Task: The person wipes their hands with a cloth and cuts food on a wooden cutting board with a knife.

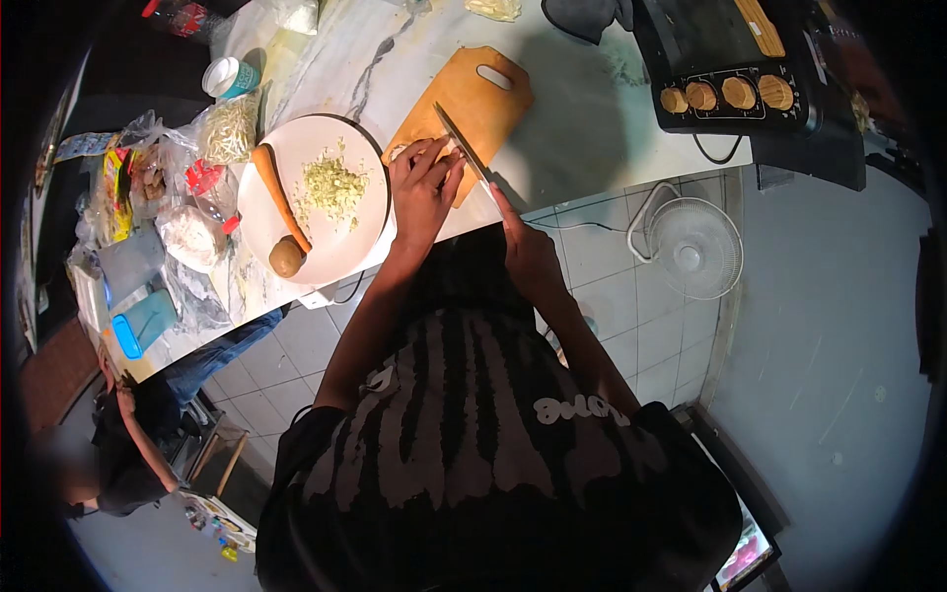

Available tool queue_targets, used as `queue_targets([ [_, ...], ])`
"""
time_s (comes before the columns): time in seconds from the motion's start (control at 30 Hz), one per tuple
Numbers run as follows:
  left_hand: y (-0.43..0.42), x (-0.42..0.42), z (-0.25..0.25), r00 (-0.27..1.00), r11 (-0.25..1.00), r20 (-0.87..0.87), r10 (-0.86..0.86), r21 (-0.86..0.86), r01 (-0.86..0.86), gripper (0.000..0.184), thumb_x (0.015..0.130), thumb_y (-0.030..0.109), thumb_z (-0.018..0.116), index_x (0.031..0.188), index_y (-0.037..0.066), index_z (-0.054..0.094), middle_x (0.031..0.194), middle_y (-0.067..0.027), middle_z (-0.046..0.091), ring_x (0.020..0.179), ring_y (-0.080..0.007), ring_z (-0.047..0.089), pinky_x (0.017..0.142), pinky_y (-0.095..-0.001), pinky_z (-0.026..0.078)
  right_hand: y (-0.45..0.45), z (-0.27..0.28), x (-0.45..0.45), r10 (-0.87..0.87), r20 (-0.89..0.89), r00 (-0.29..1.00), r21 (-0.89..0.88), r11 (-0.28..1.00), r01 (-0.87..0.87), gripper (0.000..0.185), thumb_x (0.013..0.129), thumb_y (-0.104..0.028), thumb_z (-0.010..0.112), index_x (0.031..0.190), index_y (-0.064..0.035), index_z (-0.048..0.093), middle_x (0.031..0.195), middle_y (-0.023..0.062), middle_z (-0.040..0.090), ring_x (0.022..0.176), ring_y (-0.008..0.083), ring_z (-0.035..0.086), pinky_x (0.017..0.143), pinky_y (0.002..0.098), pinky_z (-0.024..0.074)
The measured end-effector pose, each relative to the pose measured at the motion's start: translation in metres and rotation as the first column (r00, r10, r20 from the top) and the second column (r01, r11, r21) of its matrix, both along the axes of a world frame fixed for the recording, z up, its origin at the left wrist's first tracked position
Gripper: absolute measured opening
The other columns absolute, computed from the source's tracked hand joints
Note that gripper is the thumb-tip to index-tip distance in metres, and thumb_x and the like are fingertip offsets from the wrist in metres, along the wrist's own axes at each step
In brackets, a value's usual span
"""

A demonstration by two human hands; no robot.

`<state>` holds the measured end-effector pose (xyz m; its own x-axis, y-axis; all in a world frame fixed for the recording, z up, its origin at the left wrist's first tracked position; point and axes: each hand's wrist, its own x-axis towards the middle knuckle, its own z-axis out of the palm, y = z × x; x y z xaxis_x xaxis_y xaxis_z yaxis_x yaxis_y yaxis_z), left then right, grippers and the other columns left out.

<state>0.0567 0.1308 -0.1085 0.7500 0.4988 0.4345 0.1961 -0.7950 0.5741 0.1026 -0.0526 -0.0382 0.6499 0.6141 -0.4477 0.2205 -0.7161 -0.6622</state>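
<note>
On the wooden cutting board (501, 107) my left hand (424, 192) lies with its fingers curled over a pale piece of food (398, 152), mostly hidden under them. My right hand (531, 255) grips a knife (462, 138) by its handle. The blade slants across the board, close beside my left fingertips. Left of the board stands a large pale plate (281, 148). It bears a heap of finely chopped pale green pieces (333, 187), a carrot (276, 197) and a round brown vegetable (286, 258), perhaps a potato.
Bags of food, including a bag of bean sprouts (229, 131), crowd the table's left side near a cup (230, 77) and a blue-lidded container (143, 324). A black appliance with wooden knobs (738, 94) stands right. Another person (123, 444) is at the lower left. A fan (686, 249) stands below.
</note>
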Motion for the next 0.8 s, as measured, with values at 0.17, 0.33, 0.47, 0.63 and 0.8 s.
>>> queue_targets([
  [0.17, 0.003, 0.003, -0.002, 0.999, 1.000, 0.042, 0.003, 0.024, -0.004, 0.016, 0.083, 0.016, 0.079, 0.097, 0.007, 0.079, 0.115, -0.0015, 0.071, 0.112, -0.0238, 0.059, 0.090, -0.0371, 0.044, -0.008, -0.011, -0.002, 0.014, 0.098, 0.995, 0.069, 0.997, -0.021, 0.054, 0.105, -0.013, 0.042, 0.156, -0.0286, 0.035, 0.100, 0.0253, 0.068, 0.087, 0.0449, 0.066, 0.078, 0.0508, 0.0522],
  [0.33, 0.003, 0.001, -0.001, 0.999, 1.000, 0.041, -0.008, -0.001, 0.009, 0.015, 0.083, 0.016, 0.079, 0.095, 0.006, 0.079, 0.114, -0.0018, 0.071, 0.110, -0.0237, 0.059, 0.090, -0.0373, 0.044, -0.005, 0.001, -0.008, 0.006, 0.121, 0.993, 0.037, 0.999, -0.011, 0.054, 0.105, -0.013, 0.043, 0.156, -0.0279, 0.034, 0.091, 0.0243, 0.067, 0.082, 0.0450, 0.066, 0.073, 0.0491, 0.0516],
  [0.47, 0.001, 0.001, 0.001, 0.997, 1.000, 0.081, 0.010, -0.023, -0.008, 0.013, 0.084, 0.016, 0.078, 0.092, 0.006, 0.078, 0.114, -0.0019, 0.071, 0.109, -0.0240, 0.060, 0.090, -0.0377, 0.045, -0.003, 0.011, -0.009, 0.014, 0.147, 0.989, -0.004, 1.000, -0.014, 0.055, 0.105, -0.014, 0.043, 0.156, -0.0297, 0.034, 0.086, 0.0248, 0.066, 0.078, 0.0439, 0.066, 0.070, 0.0493, 0.0505],
  [0.63, 0.002, 0.001, 0.004, 0.997, 0.993, 0.080, 0.010, -0.114, -0.001, 0.013, 0.083, 0.013, 0.079, 0.095, 0.008, 0.080, 0.114, -0.0050, 0.073, 0.108, -0.0262, 0.061, 0.094, -0.0393, 0.045, -0.005, 0.018, -0.005, 0.058, 0.118, 0.991, -0.080, 0.996, -0.049, 0.056, 0.105, -0.017, 0.043, 0.157, -0.0301, 0.029, 0.082, 0.0275, 0.066, 0.073, 0.0481, 0.065, 0.065, 0.0583, 0.0503],
  [0.8, 0.003, 0.003, 0.006, 0.997, 0.994, 0.083, 0.007, -0.113, 0.002, 0.013, 0.083, 0.011, 0.078, 0.095, 0.007, 0.080, 0.115, -0.0057, 0.073, 0.108, -0.0266, 0.061, 0.094, -0.0396, 0.045, -0.003, 0.015, -0.007, 0.046, 0.224, 0.973, -0.033, 0.999, -0.039, 0.056, 0.104, -0.014, 0.045, 0.156, -0.0325, 0.034, 0.080, 0.0257, 0.064, 0.074, 0.0439, 0.066, 0.067, 0.0524, 0.0490],
])
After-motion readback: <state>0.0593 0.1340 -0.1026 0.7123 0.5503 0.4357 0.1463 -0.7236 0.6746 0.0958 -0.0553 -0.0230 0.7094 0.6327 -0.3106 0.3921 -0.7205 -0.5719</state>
